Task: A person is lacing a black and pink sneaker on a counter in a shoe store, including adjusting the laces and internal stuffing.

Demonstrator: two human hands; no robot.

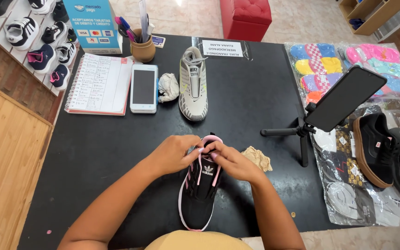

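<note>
Black and pink sneaker (199,196) flat on black table (251,92), toe toward wearer. Left hand (174,153) and right hand (232,162) both pinched shut at its tongue and laces. Crumpled paper (257,158) just beside right hand. Grey sneaker (193,85) well apart.

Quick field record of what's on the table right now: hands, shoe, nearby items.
left hand: fingers at the collar of the black and pink sneaker
right hand: fingers at the same collar
sneaker: flat on the black table, toe toward the person
grey sneaker: farther back, untouched
crumpled paper: beside the right hand
white phone: beside the notebook
</note>
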